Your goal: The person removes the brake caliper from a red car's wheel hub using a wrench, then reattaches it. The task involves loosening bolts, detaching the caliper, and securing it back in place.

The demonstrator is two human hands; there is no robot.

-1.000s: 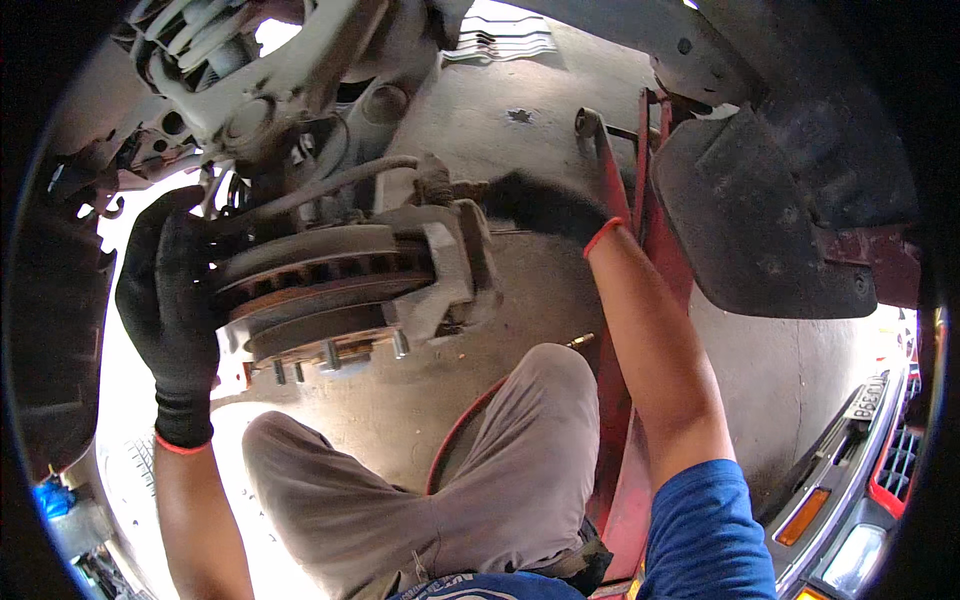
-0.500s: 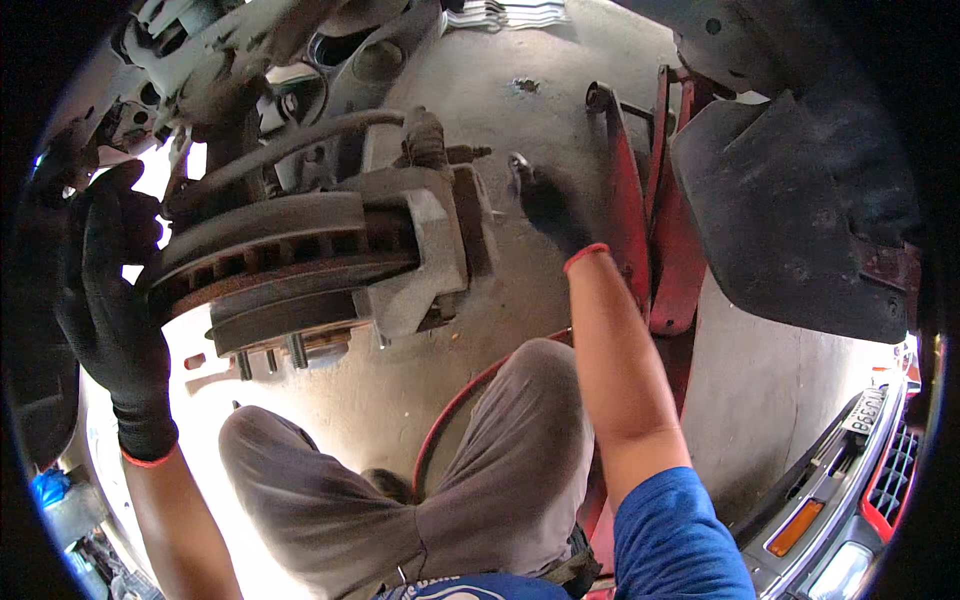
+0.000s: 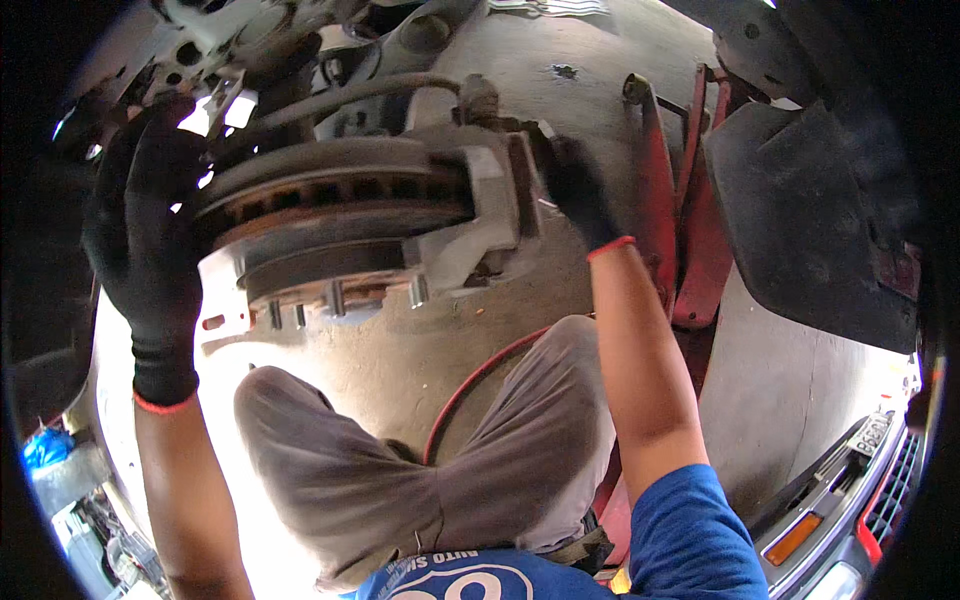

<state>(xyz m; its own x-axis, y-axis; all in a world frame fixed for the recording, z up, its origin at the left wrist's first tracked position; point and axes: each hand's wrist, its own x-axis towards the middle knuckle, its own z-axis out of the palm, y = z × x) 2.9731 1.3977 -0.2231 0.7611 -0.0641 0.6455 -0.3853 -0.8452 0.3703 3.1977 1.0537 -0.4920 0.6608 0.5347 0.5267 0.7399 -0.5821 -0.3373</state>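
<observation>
The brake disc (image 3: 360,232), rust-brown along its vented edge, hangs in front of me with bare wheel studs pointing toward me. A grey brake caliper (image 3: 490,195) straddles its right end, and a black hose (image 3: 370,92) runs above. My left hand (image 3: 150,220), in a black glove, is at the disc's left end, fingers extended upward and apart; no object shows in it. My right hand (image 3: 580,190), also gloved, is closed just right of the caliper around what looks like a small wrench (image 3: 546,129). Only the tool's pale metal end shows; blur and the glove hide the rest.
Red metal jack arms (image 3: 680,210) stand right of my right hand, beside a dark splash liner (image 3: 800,210). A red hose (image 3: 480,375) curves over the concrete floor by my knees. A bumper with an orange lamp (image 3: 795,540) is at lower right.
My right hand has come up to the caliper's right side with the tool. My left hand stays by the disc's left end. The whole view has shifted, moving the disc rightward and upward.
</observation>
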